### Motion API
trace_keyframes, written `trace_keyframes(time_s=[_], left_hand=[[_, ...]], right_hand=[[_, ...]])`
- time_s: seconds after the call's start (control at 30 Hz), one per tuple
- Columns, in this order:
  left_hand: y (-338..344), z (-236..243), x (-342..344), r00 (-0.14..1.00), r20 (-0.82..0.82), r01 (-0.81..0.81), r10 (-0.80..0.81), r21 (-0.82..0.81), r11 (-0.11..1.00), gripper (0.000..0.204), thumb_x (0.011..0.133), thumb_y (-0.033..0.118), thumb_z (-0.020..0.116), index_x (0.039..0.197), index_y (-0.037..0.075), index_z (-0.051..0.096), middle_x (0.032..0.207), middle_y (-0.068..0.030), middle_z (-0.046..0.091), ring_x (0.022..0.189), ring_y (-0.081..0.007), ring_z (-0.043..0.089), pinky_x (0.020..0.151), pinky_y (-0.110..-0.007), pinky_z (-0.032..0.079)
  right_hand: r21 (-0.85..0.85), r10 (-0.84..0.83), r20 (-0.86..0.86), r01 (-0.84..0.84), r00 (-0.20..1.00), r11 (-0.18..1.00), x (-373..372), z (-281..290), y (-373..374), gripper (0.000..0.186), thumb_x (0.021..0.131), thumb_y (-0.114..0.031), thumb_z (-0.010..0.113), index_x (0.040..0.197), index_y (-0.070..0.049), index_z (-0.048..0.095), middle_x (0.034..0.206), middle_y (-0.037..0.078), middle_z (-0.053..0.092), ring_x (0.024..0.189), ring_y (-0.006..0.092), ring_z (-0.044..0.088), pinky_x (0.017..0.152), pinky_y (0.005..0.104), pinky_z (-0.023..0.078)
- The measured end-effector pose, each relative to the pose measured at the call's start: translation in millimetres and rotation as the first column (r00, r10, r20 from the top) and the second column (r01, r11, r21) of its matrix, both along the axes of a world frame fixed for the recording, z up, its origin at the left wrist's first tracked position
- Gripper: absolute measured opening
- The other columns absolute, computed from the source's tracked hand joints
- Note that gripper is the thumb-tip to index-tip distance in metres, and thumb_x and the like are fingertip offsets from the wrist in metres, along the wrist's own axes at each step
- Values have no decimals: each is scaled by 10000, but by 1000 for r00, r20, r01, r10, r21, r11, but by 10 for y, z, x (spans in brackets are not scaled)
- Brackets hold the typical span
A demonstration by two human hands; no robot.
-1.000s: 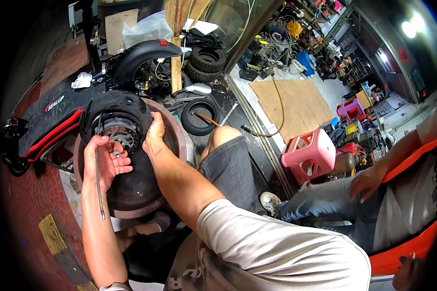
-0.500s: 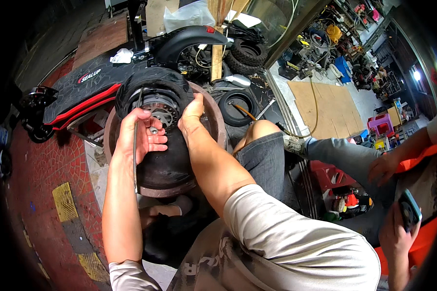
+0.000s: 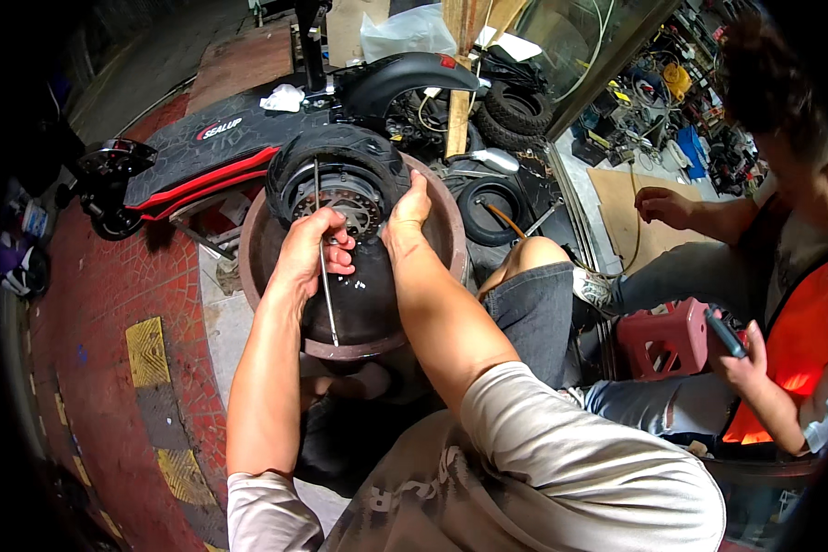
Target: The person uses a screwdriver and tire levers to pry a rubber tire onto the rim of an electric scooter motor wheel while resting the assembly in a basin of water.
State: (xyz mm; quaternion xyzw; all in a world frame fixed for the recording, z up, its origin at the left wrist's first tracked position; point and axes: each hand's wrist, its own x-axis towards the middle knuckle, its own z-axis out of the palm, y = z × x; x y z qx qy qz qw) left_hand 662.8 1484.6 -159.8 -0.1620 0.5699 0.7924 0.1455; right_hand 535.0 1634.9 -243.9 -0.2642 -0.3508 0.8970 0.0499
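Observation:
A black scooter wheel stands in a round brown basin (image 3: 453, 230), its tyre (image 3: 336, 140) toward the far side and a drilled brake disc (image 3: 366, 204) facing up at me. My left hand (image 3: 315, 247) is closed round a long thin metal tyre lever (image 3: 330, 308). The lever's far end reaches the tyre's edge by the rim; its near end passes over the basin's front. My right hand (image 3: 408, 213) grips the right side of the tyre, thumb on top, its other fingers mostly hidden. Small white flecks show on the dark surface below the disc.
Behind the basin lies an electric scooter deck (image 3: 207, 138) with a black rear fender (image 3: 400, 78). A loose tyre (image 3: 490, 212) and stacked knobbly tyres (image 3: 515, 112) are at the right. There, a person in an orange vest (image 3: 782, 359) holds a phone (image 3: 727, 333) beside a red stool (image 3: 658, 340).
My left hand has gone from loosely open against the lever to closed round it. The view has shifted, and the person at the right shows more fully, one hand raised.

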Motion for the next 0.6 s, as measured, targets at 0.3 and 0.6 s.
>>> trace_keyframes(time_s=[0.3, 0.6], left_hand=[[12, -112, 5, 997, -54, -62, 62, 8, 998, 254, 941, 277, 650, 808, 61, 634, 779, -122, 708, 499, -146, 617, 584, -399, 651], [59, -78, 15, 994, -44, -103, 103, 10, 995, 227, 940, 235, 643, 834, 35, 640, 765, -106, 674, 465, -128, 559, 510, -358, 601]], right_hand=[[812, 21, 31, -37, 999, 583, 8, 278, 76, 734, 1029, -618, 506, 995, 65, 775, 946, 328, 734, 945, 478, 714, 912, 532, 507], [898, 35, -320, 291, 947, 329, 64, 301, -7, 537, 1072, -502, 552, 934, -1, 688, 961, 241, 685, 928, 477, 658, 818, 552, 487]])
